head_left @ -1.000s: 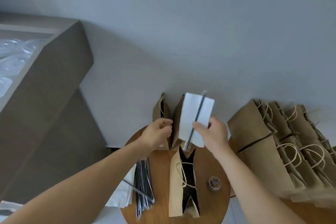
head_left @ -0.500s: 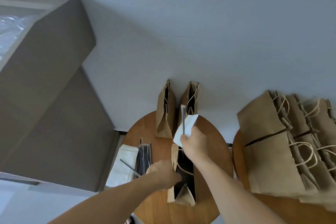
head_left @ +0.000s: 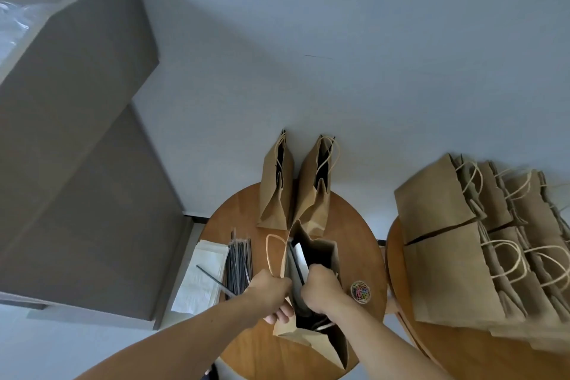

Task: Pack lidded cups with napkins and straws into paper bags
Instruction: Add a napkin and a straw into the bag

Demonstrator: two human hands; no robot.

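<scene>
As I read it, open paper bag (head_left: 322, 248) upright on tabletop (head_left: 361, 241), left hand (head_left: 271, 290) fingers gripping its left rim, right hand (head_left: 320, 287) fingers pinching napkin (head_left: 300, 253) and straw (head_left: 296, 262) inside its mouth.

Dark inside of the open brown paper bag (head_left: 324, 251) hides any contents. White folded napkin (head_left: 303, 256) and thin black straw (head_left: 296, 262) are part-hidden behind the right hand (head_left: 320, 287), whose fingertips are out of sight. The stack of flat brown handled bags (head_left: 447, 271) is cut by the right edge.

Pale grey wall (head_left: 339, 40); round wooden table (head_left: 240, 213), second table (head_left: 398, 259) beside it (partly cropped); grey cabinet (head_left: 77, 163) left.
</scene>
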